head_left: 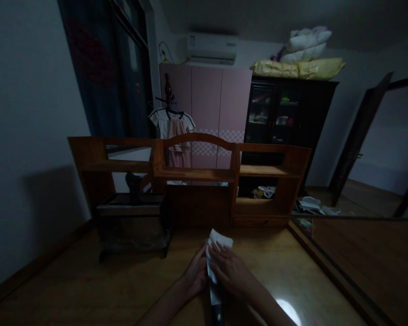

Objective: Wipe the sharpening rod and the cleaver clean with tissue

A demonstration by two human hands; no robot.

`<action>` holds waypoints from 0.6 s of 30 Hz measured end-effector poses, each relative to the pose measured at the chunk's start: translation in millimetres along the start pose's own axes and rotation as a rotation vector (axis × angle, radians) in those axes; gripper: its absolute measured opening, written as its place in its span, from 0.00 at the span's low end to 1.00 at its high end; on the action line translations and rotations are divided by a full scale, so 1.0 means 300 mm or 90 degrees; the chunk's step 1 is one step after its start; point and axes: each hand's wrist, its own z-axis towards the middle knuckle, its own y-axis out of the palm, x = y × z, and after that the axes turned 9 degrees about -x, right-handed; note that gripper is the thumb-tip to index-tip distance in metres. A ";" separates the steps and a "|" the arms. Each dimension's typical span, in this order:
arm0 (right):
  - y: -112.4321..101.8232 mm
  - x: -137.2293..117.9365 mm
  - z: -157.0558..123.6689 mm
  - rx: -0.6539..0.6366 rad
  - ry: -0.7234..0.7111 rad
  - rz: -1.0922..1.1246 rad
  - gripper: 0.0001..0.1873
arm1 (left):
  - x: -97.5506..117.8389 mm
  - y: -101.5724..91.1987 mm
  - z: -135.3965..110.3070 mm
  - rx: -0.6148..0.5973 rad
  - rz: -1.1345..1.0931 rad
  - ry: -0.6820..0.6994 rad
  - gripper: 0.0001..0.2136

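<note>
A knife lies lengthwise before me, its dark riveted handle (218, 313) towards me and part of its blade (214, 292) bare. Around the far part of the blade is a folded white sheet (222, 238), paper or cloth; I cannot tell which. From the left, my left hand (197, 271) closes against the wrapped blade, its fingertips partly hidden. My right hand (229, 271) is pressed over the sheet from the right, fingers together on top of it. The knife's tip is hidden inside the wrapping.
Under my hands is a light wooden surface (132, 280) with a bright light reflection at lower right. Behind it stands a wooden shelf unit (197, 173). A dark box-like object (131, 226) stands at left. Farther back are a pink wardrobe (206, 97) and a black cabinet (313, 108).
</note>
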 end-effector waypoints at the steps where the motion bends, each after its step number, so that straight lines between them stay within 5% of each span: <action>1: 0.004 0.007 0.007 0.007 -0.018 0.015 0.27 | 0.001 0.000 0.000 0.007 -0.002 0.001 0.25; 11: 0.057 0.072 0.017 0.069 -0.028 0.241 0.23 | 0.001 0.001 -0.003 0.005 -0.015 -0.001 0.25; 18: 0.061 0.103 0.007 0.078 -0.036 0.263 0.23 | 0.005 -0.023 -0.005 0.013 -0.002 -0.011 0.19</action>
